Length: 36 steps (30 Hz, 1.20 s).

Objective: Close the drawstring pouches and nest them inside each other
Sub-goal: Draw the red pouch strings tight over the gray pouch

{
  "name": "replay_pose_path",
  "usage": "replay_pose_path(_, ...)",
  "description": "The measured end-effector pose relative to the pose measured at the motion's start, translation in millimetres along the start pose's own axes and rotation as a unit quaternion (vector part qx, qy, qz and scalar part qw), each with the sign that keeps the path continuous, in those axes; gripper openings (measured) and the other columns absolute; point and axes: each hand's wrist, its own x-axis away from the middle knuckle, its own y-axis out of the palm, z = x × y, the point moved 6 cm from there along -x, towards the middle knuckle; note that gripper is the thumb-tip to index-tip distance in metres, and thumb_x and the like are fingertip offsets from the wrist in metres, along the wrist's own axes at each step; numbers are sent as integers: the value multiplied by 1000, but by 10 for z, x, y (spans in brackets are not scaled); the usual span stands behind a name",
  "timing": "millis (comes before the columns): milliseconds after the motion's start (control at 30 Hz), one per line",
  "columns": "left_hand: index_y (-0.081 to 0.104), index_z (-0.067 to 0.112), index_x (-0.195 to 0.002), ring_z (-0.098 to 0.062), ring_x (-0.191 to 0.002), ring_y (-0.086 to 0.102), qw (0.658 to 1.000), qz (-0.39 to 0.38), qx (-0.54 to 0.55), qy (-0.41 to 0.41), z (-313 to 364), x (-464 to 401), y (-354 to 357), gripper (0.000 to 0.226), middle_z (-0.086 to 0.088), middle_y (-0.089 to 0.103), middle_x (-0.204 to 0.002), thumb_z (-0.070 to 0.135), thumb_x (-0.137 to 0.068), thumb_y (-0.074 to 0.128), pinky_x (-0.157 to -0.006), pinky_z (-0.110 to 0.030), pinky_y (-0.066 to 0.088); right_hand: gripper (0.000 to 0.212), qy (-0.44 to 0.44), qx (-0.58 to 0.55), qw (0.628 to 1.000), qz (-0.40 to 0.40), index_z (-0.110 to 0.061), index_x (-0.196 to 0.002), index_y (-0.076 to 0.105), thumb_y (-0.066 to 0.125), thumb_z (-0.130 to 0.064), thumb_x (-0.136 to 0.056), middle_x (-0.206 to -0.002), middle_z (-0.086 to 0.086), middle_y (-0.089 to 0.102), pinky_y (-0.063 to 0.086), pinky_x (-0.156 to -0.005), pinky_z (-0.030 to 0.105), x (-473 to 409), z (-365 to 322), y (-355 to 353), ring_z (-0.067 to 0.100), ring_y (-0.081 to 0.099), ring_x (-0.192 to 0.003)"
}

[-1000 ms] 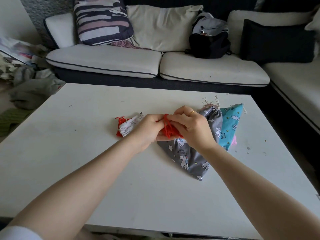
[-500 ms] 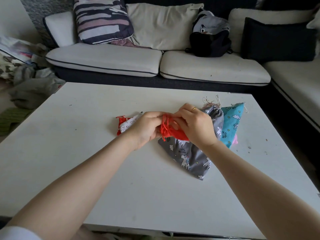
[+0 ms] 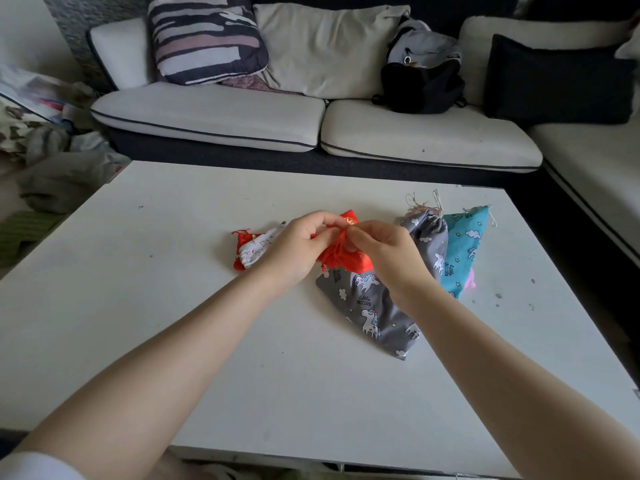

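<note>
A small red pouch (image 3: 341, 258) is held just above the white table (image 3: 173, 306). My left hand (image 3: 298, 247) grips its left side and my right hand (image 3: 384, 251) pinches its red drawstring at the mouth. Under my right hand lies a grey unicorn-print pouch (image 3: 374, 306), with a blue unicorn-print pouch (image 3: 464, 247) beside it on the right and a bit of pink fabric (image 3: 470, 282) showing under the blue one. To the left of my left hand lies a small white printed pouch (image 3: 258, 249) on top of another red pouch (image 3: 240, 242).
A white sofa (image 3: 311, 123) with cushions and a black backpack (image 3: 422, 81) runs behind the table and down the right side. Clothes are heaped on the floor at the left (image 3: 52, 161). The table's near edge is close to my body.
Both hands have lifted the red pouch a little and turned it; more of its top now shows above my fingers. The other pouches have not moved.
</note>
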Motion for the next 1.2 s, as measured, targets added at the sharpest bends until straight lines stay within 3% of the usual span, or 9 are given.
replay_pose_path(100,57,7,-107,3,-42,49,998,18,-60,20,-23,-23,-42,17,1,60,-72,6,-95,44,-44,-8,36,27,8,24,999,28,-12,-75,67,64,-38,-83,-66,-7,67,46,-62,13,50,-13,-24,0,60,-61)
replay_pose_path(233,55,7,-106,3,-45,53,994,15,-104,40,8,-7,-24,16,-6,65,-79,5,-95,43,-43,-6,34,14,-32,134,989,47,-10,-82,69,73,-22,-75,-70,-5,68,46,-62,11,31,-70,-49,0,62,-61)
replay_pose_path(433,58,3,-102,6,-46,56,994,2,-99,55,27,16,-9,16,6,61,-66,1,-94,44,-43,-4,35,19,19,84,996,-31,-15,-68,68,62,-17,-85,-57,-10,65,39,-57,10,19,-121,-106,-3,53,-52)
replay_pose_path(533,63,14,-103,7,-55,56,979,-1,-185,81,22,-12,-17,18,2,66,-75,9,-93,49,-47,-4,34,29,104,-26,989,-98,-14,-67,64,49,-17,-92,-68,0,64,39,-73,29,1,-27,-68,13,57,-69)
replay_pose_path(633,65,17,-101,-2,-53,54,951,11,-283,122,46,-35,-16,16,-2,67,-76,15,-92,51,-45,-8,34,30,132,-89,981,-114,-13,-67,57,41,-17,-93,-72,0,60,34,-70,29,31,-2,-33,6,57,-64)
replay_pose_path(767,64,18,-96,-19,-54,59,920,41,-354,163,123,-3,5,15,-6,69,-69,14,-91,50,-53,-30,45,21,68,-19,992,-107,-9,-77,67,52,-17,-91,-71,2,64,40,-65,18,120,-112,5,0,57,-61)
replay_pose_path(933,61,14,-95,-26,-56,60,916,67,-354,177,104,-21,-40,14,-1,67,-63,12,-90,49,-52,-32,48,10,3,11,998,-68,-5,-76,71,63,-8,-81,-72,11,68,42,-65,13,98,-143,-4,7,58,-62)
replay_pose_path(1033,59,15,-93,-28,-55,58,914,77,-357,178,70,-42,-81,12,-5,69,-65,14,-89,48,-53,-38,51,23,36,2,998,-51,-15,-70,70,53,-3,-79,-75,10,63,40,-65,21,69,-73,-16,13,52,-72)
replay_pose_path(1200,60,10,-92,-28,-59,60,899,118,-369,207,108,-11,-109,11,-6,70,-67,11,-87,50,-56,-39,47,40,4,0,997,-72,-17,-70,69,45,13,-80,-67,1,67,48,-59,14,70,-91,13,13,58,-70)
